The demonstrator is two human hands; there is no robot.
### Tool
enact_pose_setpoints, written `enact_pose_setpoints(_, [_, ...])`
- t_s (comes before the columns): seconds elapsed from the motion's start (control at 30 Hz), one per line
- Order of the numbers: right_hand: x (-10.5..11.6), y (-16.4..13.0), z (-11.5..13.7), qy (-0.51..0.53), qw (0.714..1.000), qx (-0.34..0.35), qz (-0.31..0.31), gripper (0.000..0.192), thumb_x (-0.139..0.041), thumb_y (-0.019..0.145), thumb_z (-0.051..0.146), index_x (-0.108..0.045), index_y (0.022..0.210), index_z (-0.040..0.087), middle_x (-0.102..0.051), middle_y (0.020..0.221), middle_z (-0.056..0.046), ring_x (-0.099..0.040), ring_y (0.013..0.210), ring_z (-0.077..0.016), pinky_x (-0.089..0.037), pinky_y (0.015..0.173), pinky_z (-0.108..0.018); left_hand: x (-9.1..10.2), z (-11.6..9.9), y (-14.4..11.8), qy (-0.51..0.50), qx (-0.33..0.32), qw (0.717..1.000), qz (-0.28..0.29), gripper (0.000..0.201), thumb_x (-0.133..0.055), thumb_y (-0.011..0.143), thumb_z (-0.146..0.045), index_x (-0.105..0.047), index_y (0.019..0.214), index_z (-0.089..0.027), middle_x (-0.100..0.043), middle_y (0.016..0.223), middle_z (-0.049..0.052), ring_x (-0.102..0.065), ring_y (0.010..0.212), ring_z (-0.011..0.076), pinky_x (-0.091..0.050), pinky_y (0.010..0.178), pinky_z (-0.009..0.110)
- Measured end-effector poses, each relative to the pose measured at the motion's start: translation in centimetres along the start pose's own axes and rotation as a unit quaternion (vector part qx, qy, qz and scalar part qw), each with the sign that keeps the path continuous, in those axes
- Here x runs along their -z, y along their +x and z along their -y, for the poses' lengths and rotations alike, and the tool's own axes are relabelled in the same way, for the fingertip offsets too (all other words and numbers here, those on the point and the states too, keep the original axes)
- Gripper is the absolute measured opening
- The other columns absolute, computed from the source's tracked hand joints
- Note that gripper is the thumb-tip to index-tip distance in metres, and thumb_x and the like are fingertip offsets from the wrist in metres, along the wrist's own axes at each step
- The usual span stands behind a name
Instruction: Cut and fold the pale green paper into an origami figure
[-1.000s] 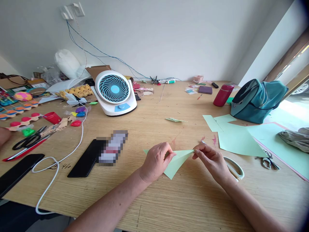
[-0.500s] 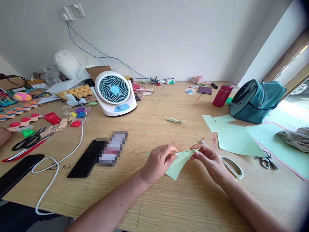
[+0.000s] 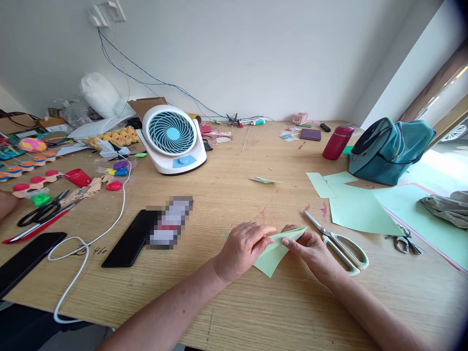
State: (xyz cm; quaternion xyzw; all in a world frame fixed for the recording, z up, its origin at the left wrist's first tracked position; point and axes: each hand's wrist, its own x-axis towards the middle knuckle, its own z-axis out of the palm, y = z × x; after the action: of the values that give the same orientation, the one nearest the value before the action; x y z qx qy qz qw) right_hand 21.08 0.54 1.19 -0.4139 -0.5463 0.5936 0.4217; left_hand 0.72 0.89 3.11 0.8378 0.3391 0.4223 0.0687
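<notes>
Head view — scissors [image 3: 338, 241] just beside right hand [image 3: 310, 251], folded green paper [image 3: 272, 253].

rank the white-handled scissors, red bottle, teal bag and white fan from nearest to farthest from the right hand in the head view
1. White-handled scissors: just right of the right hand, nearly touching it.
2. Red bottle: behind it, toward the wall.
3. Teal bag and white fan: too close to call; bag far right, fan far left.
</notes>
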Motion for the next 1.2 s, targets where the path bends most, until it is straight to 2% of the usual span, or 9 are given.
enact_pose_setpoints(0.23, [0.09, -0.12, -0.07, 0.018, 1.0, 0.013, 0.006, 0.022, -0.073, 0.081, 0.043, -0.072, 0.077, 0.021, -0.066, 0.077, -0.001, -0.057, 0.074, -0.0167, -0.046, 0.071, -0.03, -0.23, 0.12, -0.19, 0.05, -0.002, 0.998, 0.028, 0.019, -0.051, 0.098, -0.029, -0.068, 0.099, -0.02, -0.062, 0.068, 0.0, -0.056, 0.064, 0.0126, -0.041, 0.064, 0.026])
enact_pose_setpoints(0.4, [-0.02, -0.03, -0.04, 0.023, 1.0, 0.012, -0.004, 0.026, -0.075, 0.078, 0.045, -0.072, 0.073, 0.02, -0.063, 0.074, -0.001, -0.055, 0.071, -0.0158, -0.044, 0.068, -0.03, -0.3, 0.21, -0.18, 0.04, 0.011, 0.998, 0.053, 0.019, -0.051, 0.097, -0.028, -0.067, 0.093, -0.02, -0.062, 0.069, 0.0, -0.056, 0.065, 0.0123, -0.04, 0.065, 0.026])
enact_pose_setpoints(0.57, [-0.06, 0.1, -0.22, 0.004, 1.0, 0.013, -0.023, 0.031, -0.075, 0.076, 0.049, -0.068, 0.067, 0.019, -0.06, 0.071, 0.0, -0.053, 0.068, -0.0152, -0.044, 0.065, -0.029, -0.37, 0.19, -0.12, -0.04, 0.094, 0.991, 0.089, 0.015, -0.061, 0.091, -0.03, -0.062, 0.081, -0.019, -0.064, 0.074, -0.001, -0.056, 0.069, 0.0119, -0.041, 0.066, 0.025])
enact_pose_setpoints(0.73, [0.27, 0.17, -0.49, -0.003, 0.999, -0.004, -0.041, 0.031, -0.075, 0.075, 0.05, -0.071, 0.073, 0.02, -0.067, 0.075, -0.003, -0.057, 0.072, -0.0173, -0.048, 0.068, -0.031, -0.6, 0.31, -0.14, -0.103, 0.153, 0.977, 0.105, 0.02, -0.06, 0.09, -0.024, -0.057, 0.071, -0.018, -0.06, 0.07, -0.003, -0.055, 0.067, 0.0108, -0.04, 0.062, 0.023])
enact_pose_setpoints(1.2, [0.58, 0.27, -0.67, -0.023, 0.997, 0.018, -0.067, 0.033, -0.072, 0.078, 0.053, -0.073, 0.071, 0.02, -0.065, 0.071, -0.002, -0.054, 0.07, -0.0174, -0.046, 0.068, -0.031, -0.66, 0.47, -0.12, -0.106, 0.135, 0.979, 0.107, 0.019, -0.059, 0.09, -0.022, -0.055, 0.072, -0.018, -0.06, 0.071, -0.002, -0.055, 0.069, 0.0114, -0.04, 0.062, 0.023])
